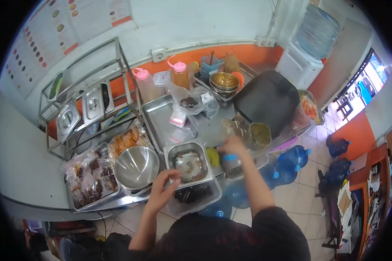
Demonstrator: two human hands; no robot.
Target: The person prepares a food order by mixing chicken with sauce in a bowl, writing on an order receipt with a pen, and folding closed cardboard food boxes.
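My left hand [162,190] is at the left side of a square steel pan [166,153]. Its fingers are slightly bent and apart, with nothing visible in them. Food scraps [189,166] lie on the pan's bottom. Reaching over the counter to the right, my right hand [232,145] is smeared by motion. Just beyond it lies a crumpled, pale patterned item [234,127], and whether I touch it cannot be made out. A greenish square container [260,134] stands to its right. Between my hands is a yellow-green object [213,156].
A steel bowl [136,167] and a tray of bagged food [89,185] sit on the left. Behind are pink-capped bottles [180,75], plastic bags [191,100] and stacked bowls [224,81]. A large dark lid-like object [268,98] occupies the right. Blue water bottles [287,169] stand below.
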